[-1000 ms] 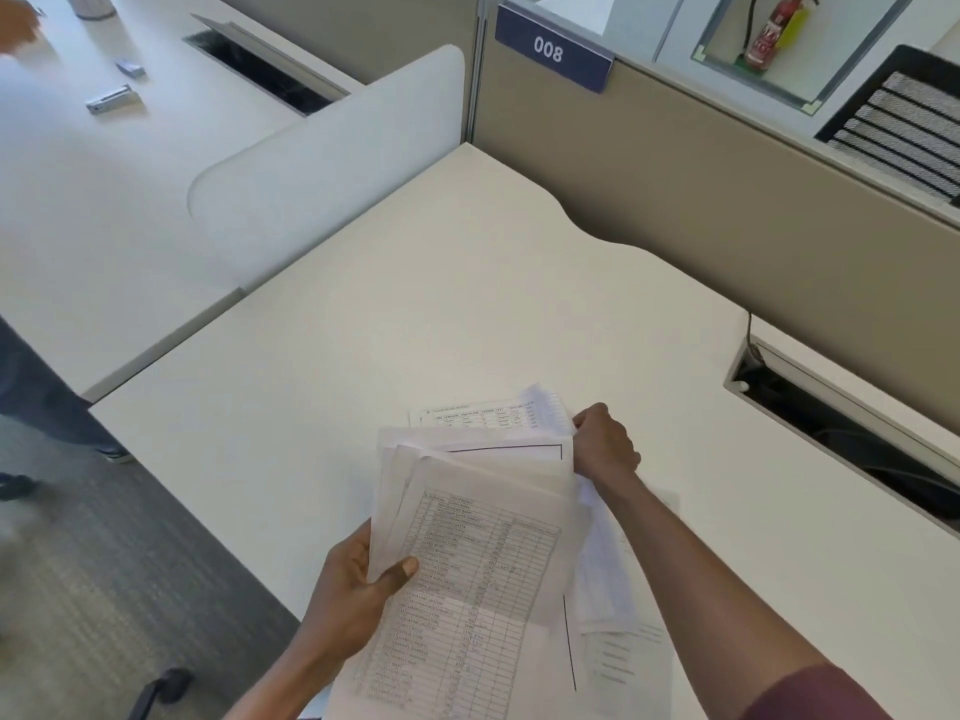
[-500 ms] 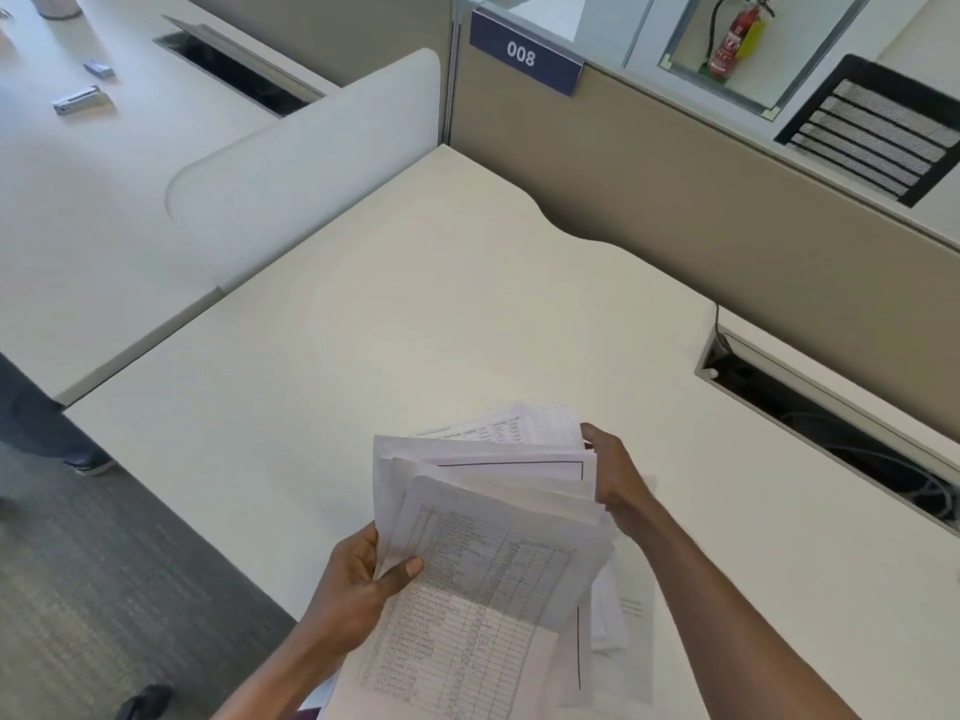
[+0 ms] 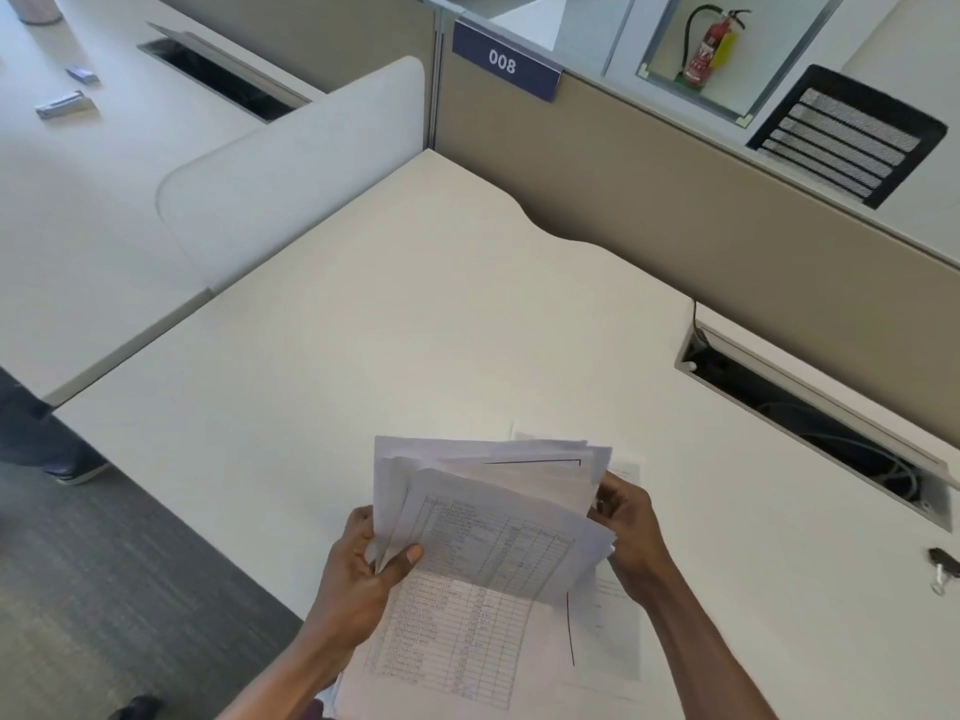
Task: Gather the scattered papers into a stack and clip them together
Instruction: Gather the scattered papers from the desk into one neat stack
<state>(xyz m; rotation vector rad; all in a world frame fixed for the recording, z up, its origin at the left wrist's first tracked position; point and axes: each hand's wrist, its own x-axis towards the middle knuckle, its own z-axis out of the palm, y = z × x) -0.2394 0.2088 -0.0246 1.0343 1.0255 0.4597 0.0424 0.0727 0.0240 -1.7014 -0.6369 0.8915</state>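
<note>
I see left hand pinching papers at left edge; right hand fingers curled, gripping right edge; binder clip far right on desk.

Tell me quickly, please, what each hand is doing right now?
Left hand: closed, gripping the papers.
Right hand: closed on the papers' right edge.

A big white desk sits in a corner of tan walls; a blue sign says 008. The floor is grey carpet; a red fire extinguisher hangs up behind the wall.
</note>
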